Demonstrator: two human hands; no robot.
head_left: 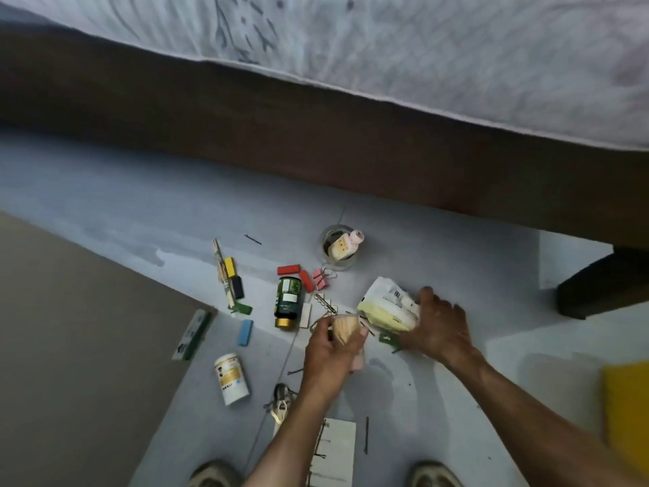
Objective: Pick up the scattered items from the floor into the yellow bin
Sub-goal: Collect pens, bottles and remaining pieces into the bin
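Observation:
My left hand [332,349] grips a pale wooden block [345,328] just above the floor, with something pink below the fingers. My right hand [440,326] holds a white and yellow packet [388,305] at its right end. The yellow bin [627,413] shows only as a corner at the right edge. Scattered on the grey floor lie a dark green bottle [288,302], a white bottle [231,379], red blocks [288,269], a blue block [245,332], pink binder clips [319,278] and a green clip [389,338].
A bed with a dark wooden frame [316,135] runs across the back; its leg [597,286] stands at the right. A glass jar [338,253] holds a small bottle. A brown mat [70,346] covers the left floor. A card of hairpins [333,448] lies between my shoes.

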